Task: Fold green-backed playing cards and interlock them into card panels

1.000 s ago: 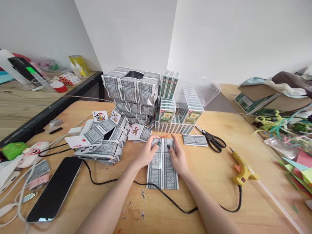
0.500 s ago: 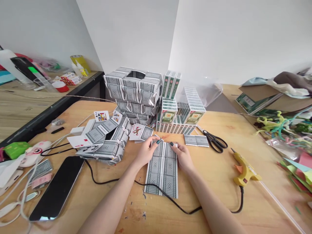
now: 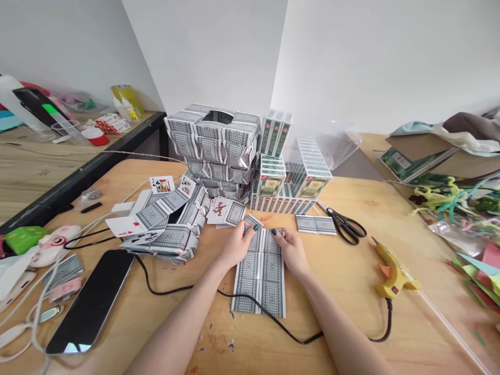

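Observation:
A flat panel of joined playing cards (image 3: 250,284), grey patterned backs up, lies on the table in front of me. My left hand (image 3: 239,244) pinches its far left corner between thumb and fingers. At the far right corner my right hand (image 3: 291,248) grips the panel the same way, thumb on top. Just beyond the left fingertips lies a loose card (image 3: 254,220), partly hidden by that hand. Across the panel's near part runs a black cord (image 3: 269,314). A smaller joined pair of cards (image 3: 315,225) rests to the right of my right hand.
Card-built boxes (image 3: 213,146) and stacked card packs (image 3: 281,192) stand at the back. Black-handled scissors (image 3: 346,226) and a yellow glue gun (image 3: 394,271) lie right. On the left are a phone (image 3: 94,302), loose cards (image 3: 150,216) and white cables (image 3: 37,312).
My left fingers have shifted slightly at the panel's far left corner, and the loose card beyond them shows more plainly. The right hand keeps its grip; the panel stays nearly in place.

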Available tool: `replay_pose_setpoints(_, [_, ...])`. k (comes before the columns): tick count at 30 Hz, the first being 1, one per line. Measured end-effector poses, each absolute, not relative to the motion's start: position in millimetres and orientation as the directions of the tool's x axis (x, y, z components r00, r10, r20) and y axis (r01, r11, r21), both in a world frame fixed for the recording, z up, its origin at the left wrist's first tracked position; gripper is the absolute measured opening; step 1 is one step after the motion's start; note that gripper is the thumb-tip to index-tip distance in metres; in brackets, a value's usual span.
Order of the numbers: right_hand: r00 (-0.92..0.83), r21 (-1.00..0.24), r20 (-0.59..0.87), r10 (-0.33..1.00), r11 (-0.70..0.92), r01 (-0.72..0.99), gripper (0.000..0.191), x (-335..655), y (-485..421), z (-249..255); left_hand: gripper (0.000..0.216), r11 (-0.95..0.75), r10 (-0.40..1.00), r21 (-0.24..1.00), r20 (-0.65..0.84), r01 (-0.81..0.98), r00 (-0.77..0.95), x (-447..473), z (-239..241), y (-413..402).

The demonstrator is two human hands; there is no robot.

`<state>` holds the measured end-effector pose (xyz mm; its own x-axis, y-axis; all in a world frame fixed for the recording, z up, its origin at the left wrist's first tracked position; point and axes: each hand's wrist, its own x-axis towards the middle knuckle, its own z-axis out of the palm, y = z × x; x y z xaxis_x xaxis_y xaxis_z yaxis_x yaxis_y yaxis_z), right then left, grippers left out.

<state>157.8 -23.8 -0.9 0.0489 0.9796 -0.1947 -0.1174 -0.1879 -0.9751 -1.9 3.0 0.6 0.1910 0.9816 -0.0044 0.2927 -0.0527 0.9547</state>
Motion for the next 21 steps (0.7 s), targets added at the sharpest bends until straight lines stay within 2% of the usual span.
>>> replay_pose_setpoints(6, [0.053,-0.986,-0.157,0.986,-0.160,0.057,0.037,158.3,-23.9,-2.2,0.012,-0.075,0.985,0.906,0.003,0.416,0.172,0.6,-0.4,0.1])
replay_pose_setpoints(9, [0.010,-0.987,-0.151,0.989,-0.151,0.055,0.035,160.9,-23.8,-1.8,0.011,-0.085,0.983,0.905,0.008,0.418,0.183,0.4,2.7,-1.8])
replay_pose_setpoints(14, [-0.082,-0.970,-0.160,0.984,-0.172,-0.171,0.029,165.1,-22.6,-0.9,0.020,-0.011,0.976,0.961,-0.050,0.276,0.212,-5.2,9.8,0.2])
replay_pose_setpoints(18, [-0.134,-0.876,-0.194,0.972,-0.233,-0.421,0.025,168.3,-22.0,0.5,0.021,0.096,0.976,0.986,-0.120,0.139,0.179,-11.5,10.7,4.2])
replay_pose_setpoints(21, [-0.197,-0.830,-0.220,0.955,-0.290,-0.476,0.025,171.4,-21.9,2.8,0.021,0.148,0.971,0.987,-0.158,0.066,0.181,-14.9,9.6,5.8])
